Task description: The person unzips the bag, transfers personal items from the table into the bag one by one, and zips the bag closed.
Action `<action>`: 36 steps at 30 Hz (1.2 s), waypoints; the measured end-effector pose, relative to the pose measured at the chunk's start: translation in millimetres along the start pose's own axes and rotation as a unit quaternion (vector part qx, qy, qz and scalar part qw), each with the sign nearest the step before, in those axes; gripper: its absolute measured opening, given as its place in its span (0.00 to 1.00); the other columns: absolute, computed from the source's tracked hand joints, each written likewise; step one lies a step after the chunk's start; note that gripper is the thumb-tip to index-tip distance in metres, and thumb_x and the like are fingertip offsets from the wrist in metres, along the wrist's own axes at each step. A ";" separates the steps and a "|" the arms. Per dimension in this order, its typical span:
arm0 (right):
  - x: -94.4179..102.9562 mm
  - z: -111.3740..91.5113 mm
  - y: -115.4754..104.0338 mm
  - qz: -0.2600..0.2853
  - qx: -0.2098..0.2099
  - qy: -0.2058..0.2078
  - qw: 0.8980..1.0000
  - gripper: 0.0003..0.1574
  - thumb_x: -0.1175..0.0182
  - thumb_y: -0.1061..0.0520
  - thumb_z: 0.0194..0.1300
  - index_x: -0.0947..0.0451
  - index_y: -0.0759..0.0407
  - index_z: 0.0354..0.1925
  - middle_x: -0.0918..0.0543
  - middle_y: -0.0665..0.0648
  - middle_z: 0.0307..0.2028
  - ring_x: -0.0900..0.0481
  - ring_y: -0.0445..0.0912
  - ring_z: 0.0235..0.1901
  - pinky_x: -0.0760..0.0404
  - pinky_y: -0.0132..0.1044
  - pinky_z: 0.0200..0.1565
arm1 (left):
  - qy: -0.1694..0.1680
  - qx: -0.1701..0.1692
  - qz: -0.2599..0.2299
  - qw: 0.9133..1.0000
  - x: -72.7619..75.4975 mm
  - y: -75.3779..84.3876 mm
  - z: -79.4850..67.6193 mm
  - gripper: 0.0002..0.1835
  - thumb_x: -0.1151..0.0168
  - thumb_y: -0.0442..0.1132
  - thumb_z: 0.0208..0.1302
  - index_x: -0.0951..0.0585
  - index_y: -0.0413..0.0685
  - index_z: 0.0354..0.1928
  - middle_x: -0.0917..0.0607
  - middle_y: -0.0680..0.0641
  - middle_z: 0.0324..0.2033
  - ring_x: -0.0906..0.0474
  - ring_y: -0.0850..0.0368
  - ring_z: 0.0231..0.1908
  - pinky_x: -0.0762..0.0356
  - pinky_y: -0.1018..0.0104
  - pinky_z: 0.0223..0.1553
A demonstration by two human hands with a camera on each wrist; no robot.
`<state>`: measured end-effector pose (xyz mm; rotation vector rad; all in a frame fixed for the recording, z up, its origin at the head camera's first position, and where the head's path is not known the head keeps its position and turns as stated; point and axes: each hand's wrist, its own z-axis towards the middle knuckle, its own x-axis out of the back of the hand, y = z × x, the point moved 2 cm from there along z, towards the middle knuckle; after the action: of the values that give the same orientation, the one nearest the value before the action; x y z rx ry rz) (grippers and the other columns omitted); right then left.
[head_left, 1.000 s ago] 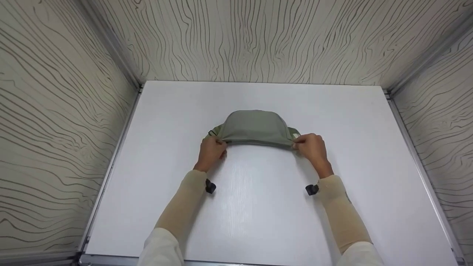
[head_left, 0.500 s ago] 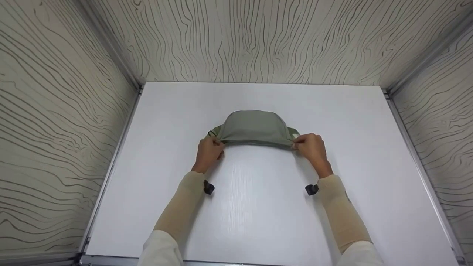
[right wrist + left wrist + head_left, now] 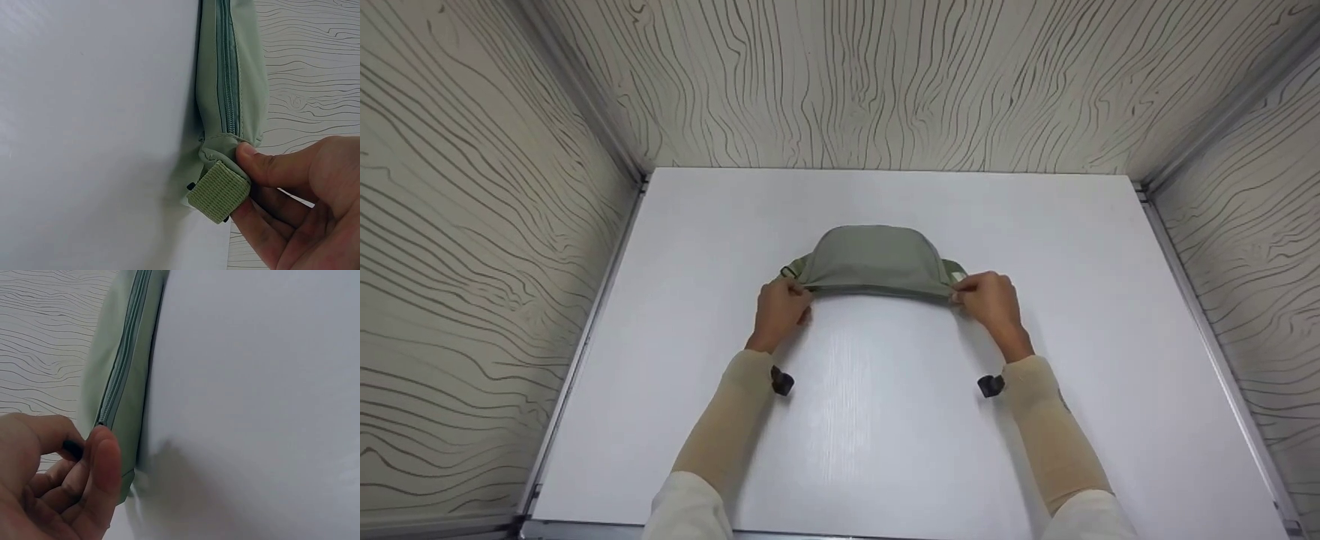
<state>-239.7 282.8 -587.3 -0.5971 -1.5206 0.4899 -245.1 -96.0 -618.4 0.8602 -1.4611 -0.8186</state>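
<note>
A sage-green belt bag (image 3: 877, 255) lies near the middle of the white table, its curved side away from me. Along its near edge runs a zipper (image 3: 121, 365), its teeth meshed in both wrist views. At the zipper's left end, my left hand (image 3: 782, 307) pinches the zipper pull, mostly covered by the fingers; a bit of black (image 3: 72, 450) shows between them. My right hand (image 3: 990, 300) holds the bag's right end between thumb and fingers, beside a folded webbing strap (image 3: 219, 192). A strap with a dark buckle (image 3: 788, 271) sticks out past the left end.
The white table (image 3: 840, 420) is bordered by metal rails (image 3: 1207, 330). Wood-grain patterned panels (image 3: 855, 82) stand at the back and on both sides. Small black devices (image 3: 782, 382) sit on the inner side of both wrists.
My left hand has slid slightly left along the near edge of the bag, to its left end. My right hand stays on the right end, and the bag hardly moves.
</note>
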 end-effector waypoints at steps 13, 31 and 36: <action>-1.2 -1.1 1.1 -0.009 -0.004 0.003 1.000 0.10 0.29 0.63 0.66 0.09 0.66 0.45 0.09 0.68 0.48 0.12 0.65 0.53 0.15 0.59 0.54 | 0.012 0.013 -0.005 1.000 10.3 -6.4 0.8 0.05 0.36 0.33 0.71 0.13 0.39 0.38 0.12 0.46 0.24 0.19 0.59 0.20 0.22 0.70 0.25; -1.5 -0.2 -0.2 -0.006 -0.012 0.000 1.000 0.11 0.30 0.63 0.66 0.09 0.65 0.46 0.09 0.69 0.49 0.13 0.65 0.54 0.17 0.59 0.55 | 0.019 0.026 -0.018 0.999 17.3 -10.1 1.0 0.05 0.35 0.33 0.69 0.14 0.41 0.34 0.13 0.46 0.24 0.19 0.58 0.20 0.22 0.69 0.24; -0.8 0.2 -0.7 -0.004 -0.015 0.000 1.000 0.11 0.30 0.63 0.67 0.09 0.65 0.47 0.09 0.68 0.50 0.13 0.65 0.54 0.17 0.59 0.56 | 0.016 0.025 -0.012 1.000 19.0 -9.7 1.3 0.05 0.35 0.33 0.70 0.14 0.40 0.35 0.13 0.46 0.24 0.18 0.58 0.20 0.22 0.69 0.24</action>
<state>-240.0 281.8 -587.4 -0.6140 -1.5318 0.4618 -246.5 -117.4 -617.9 0.9248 -1.4514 -0.7860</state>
